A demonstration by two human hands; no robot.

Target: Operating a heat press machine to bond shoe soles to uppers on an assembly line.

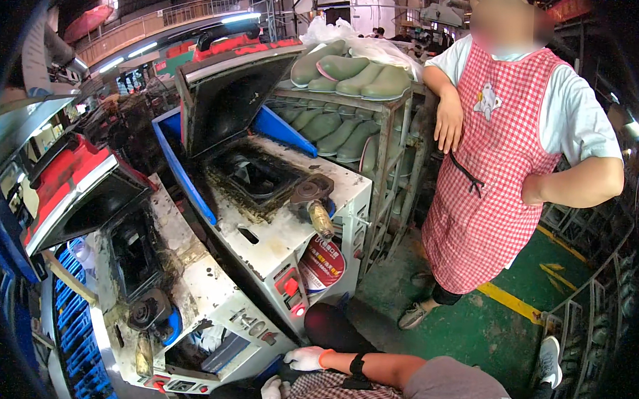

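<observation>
My right hand (305, 358), in a white glove with an orange cuff, rests low by my dark trouser leg (336, 330). Its fingers are loosely stretched out, with nothing in them. Below it, near the bottom edge, my left hand (272, 393) wears the same kind of glove; its fingers look extended and hold nothing I can see. Nearest to both hands is a white machine (233, 306) with a dark, grimy recess and a raised lid (84, 196) with a red top. A second such machine (261, 232) stands behind it, its lid (228, 88) also up.
At right a person in a red checked apron (488, 164) stands, one arm on a metal rack (386, 142) of green boot-shaped pieces (353, 77). Another rack (577, 332) lines the right edge. The green floor (463, 341) has yellow lines. Blue slatted crates (75, 317) stand left.
</observation>
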